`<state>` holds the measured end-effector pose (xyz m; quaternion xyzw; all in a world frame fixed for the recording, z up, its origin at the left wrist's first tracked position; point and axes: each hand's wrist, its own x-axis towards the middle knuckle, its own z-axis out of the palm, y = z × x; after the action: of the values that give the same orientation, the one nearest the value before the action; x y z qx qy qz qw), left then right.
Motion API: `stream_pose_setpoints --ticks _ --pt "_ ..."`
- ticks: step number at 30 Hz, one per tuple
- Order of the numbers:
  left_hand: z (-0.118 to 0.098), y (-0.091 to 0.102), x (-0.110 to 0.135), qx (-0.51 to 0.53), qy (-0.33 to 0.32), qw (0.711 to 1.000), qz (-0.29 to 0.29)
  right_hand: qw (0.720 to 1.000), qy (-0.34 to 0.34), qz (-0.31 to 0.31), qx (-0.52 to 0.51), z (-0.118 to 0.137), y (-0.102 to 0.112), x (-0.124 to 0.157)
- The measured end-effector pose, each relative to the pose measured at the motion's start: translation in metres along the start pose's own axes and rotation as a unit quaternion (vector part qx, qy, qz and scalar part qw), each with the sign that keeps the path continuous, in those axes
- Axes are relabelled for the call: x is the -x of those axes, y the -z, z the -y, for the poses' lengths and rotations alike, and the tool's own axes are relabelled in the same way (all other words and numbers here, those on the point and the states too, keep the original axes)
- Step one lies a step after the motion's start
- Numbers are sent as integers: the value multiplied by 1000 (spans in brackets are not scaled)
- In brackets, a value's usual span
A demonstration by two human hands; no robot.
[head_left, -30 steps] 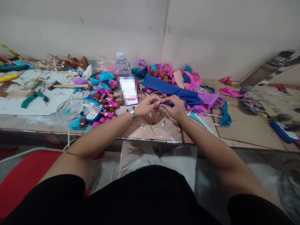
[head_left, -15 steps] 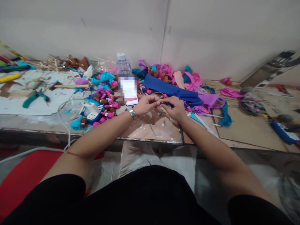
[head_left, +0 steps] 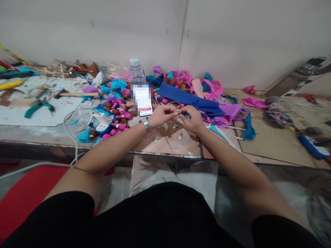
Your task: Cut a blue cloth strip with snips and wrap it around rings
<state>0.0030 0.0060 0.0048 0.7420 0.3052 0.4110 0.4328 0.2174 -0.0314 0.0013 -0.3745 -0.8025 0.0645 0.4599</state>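
My left hand, with a metal watch on its wrist, and my right hand meet fingertip to fingertip over the worktable. Both pinch a small blue piece of crepe paper between them; most of it is hidden by the fingers. Just behind my hands lies a long folded blue paper strip. A pile of small pink, brown and teal paper bundles sits left of my left hand.
A phone leans by a water bottle. A white and blue power strip with a cable lies at the left, green-handled pliers farther left. Pink, purple and teal paper scraps crowd the wall. Cardboard covers the right side.
My hands stayed together at the same spot; the fingers shifted slightly on the blue piece, and less of the blue paper shows between them.
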Motion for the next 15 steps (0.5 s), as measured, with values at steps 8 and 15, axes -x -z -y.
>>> stream_pose_setpoints --ticks 8,15 --pt "0 0 1 -15 -44 999 -27 999 -11 -39 2 1 0 1" --pt "4 1 -1 -15 -42 999 -6 998 -31 -61 -9 -1 1 2"
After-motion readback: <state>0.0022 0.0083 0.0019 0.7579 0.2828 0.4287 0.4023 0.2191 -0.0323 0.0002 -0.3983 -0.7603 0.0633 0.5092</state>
